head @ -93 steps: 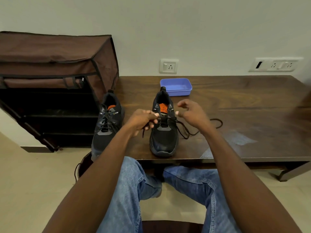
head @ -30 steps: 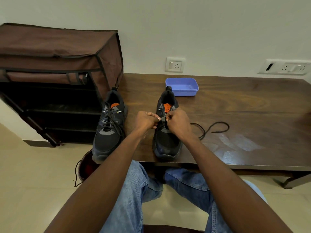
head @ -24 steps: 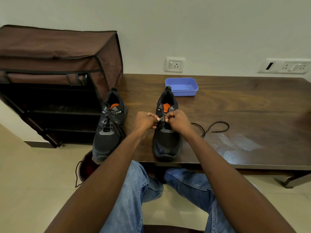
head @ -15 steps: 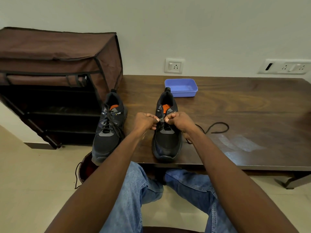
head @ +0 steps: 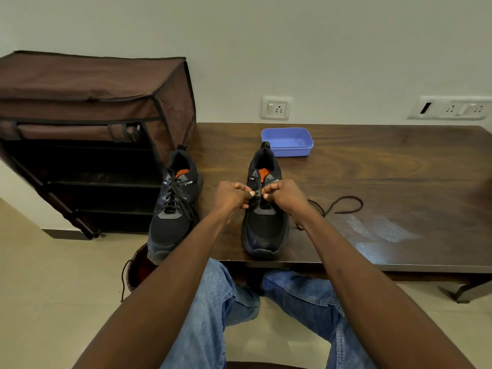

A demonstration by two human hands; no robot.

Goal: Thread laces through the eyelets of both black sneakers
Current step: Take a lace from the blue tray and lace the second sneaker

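Observation:
Two black sneakers with orange tongues stand on the dark wooden table (head: pixel 372 177), toes toward me. The left sneaker (head: pixel 174 209) at the table's left edge is laced. Over the eyelets of the right sneaker (head: pixel 265 225) my two hands meet. My left hand (head: pixel 231 195) pinches the shoe's left eyelet flap and the lace at it. My right hand (head: pixel 283 195) pinches the black lace (head: pixel 343 205) close to the same spot. The lace's loose length trails in a loop on the table to the right.
A blue plastic tray (head: pixel 288 142) sits behind the right sneaker. A brown fabric shoe rack (head: pixel 87 134) stands on the floor left of the table. A reddish-brown shoe (head: pixel 138 267) lies on the floor under the table's left corner. My jeans-clad legs are below.
My right hand, apart from the shoe three seconds ago, came in to meet the left hand at the eyelets. In the last second both hands stayed there with small finger shifts.

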